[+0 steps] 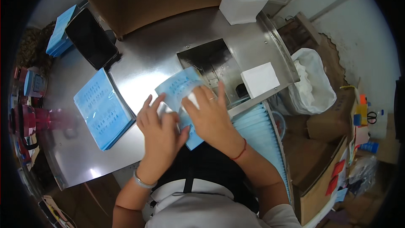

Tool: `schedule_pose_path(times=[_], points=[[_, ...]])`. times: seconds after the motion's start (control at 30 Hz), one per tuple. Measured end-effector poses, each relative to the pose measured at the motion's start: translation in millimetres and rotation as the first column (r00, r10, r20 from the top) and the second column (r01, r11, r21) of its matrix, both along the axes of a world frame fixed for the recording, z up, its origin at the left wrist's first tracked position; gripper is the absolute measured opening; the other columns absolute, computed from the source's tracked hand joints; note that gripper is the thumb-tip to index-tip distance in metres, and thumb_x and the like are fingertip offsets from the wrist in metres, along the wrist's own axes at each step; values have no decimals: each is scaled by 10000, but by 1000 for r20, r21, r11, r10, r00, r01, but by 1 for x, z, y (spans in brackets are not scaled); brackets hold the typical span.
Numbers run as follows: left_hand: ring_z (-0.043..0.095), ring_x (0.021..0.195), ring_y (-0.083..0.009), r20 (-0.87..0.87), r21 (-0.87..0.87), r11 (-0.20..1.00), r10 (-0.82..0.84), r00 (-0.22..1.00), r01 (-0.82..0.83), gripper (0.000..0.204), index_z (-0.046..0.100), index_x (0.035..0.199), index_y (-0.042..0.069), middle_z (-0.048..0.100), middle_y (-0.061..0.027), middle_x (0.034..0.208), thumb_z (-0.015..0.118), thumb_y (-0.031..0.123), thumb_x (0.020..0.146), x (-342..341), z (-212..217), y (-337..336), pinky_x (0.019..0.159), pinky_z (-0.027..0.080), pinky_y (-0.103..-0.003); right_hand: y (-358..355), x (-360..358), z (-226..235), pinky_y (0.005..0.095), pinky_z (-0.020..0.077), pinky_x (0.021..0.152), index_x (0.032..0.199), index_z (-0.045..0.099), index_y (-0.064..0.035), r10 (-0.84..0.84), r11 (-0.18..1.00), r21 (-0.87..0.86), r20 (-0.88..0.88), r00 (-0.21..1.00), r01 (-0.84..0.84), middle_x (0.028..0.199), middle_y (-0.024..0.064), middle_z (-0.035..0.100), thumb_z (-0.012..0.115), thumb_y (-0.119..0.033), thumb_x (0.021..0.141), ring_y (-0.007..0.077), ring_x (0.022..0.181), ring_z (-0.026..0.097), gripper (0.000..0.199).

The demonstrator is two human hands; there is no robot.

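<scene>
A thin blue printed plastic bag lies slanted across the near edge of the steel table, under both my hands. My right hand is over it from the right, thumb and fingers bent down onto the bag and little finger raised. Something white shows between its thumb and forefinger. On the bag's left side is my left hand, slightly blurred, its fingers apart and its thumb close to the bag. Left of my hands rests a stack of matching blue bags. White square sheets lie to the right.
A dark rectangular recess is set into the steel table. Behind stand an open cardboard box, a white paper stack and a black phone or tablet. Blue bags fill a box below; a lined bin stands right.
</scene>
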State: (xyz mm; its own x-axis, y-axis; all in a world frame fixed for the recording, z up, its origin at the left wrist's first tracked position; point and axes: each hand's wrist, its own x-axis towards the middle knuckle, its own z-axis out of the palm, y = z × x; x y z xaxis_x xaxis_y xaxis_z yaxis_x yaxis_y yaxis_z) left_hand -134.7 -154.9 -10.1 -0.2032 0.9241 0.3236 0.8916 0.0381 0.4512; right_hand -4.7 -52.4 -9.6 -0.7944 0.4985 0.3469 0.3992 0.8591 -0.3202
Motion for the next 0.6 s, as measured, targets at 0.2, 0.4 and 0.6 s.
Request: schedule_pose_path(times=[0.2, 0.4, 0.6], points=[[333, 1367, -474, -74, -80, 996, 24, 997, -30, 455, 653, 1182, 168, 357, -229, 1505, 758, 101, 744, 7, 16, 1, 1065, 261, -663, 37, 51, 13, 515, 420, 1023, 992, 681, 23, -206, 974, 14, -376, 904, 228, 1012, 161, 683, 544, 87, 799, 328, 943, 647, 245], [359, 1351, -443, -166, -211, 970, -157, 973, 121, 436, 630, 1147, 115, 375, -242, 1476, 792, 259, 769, -8, 11, 9, 1053, 263, -667, 53, 66, -9, 406, 472, 870, 1079, 694, 53, -512, 830, 165, -152, 845, 533, 1033, 121, 601, 661, -10, 847, 305, 941, 545, 242], [459, 1270, -439, -266, -193, 969, -202, 943, 153, 535, 596, 1032, 71, 457, -265, 1441, 761, 495, 751, -5, 15, 48, 1007, 351, -560, 59, 75, -5, 393, 490, 853, 1122, 687, 30, -460, 872, 127, -117, 880, 473, 1057, 128, 599, 642, 46, 804, 307, 953, 553, 322]])
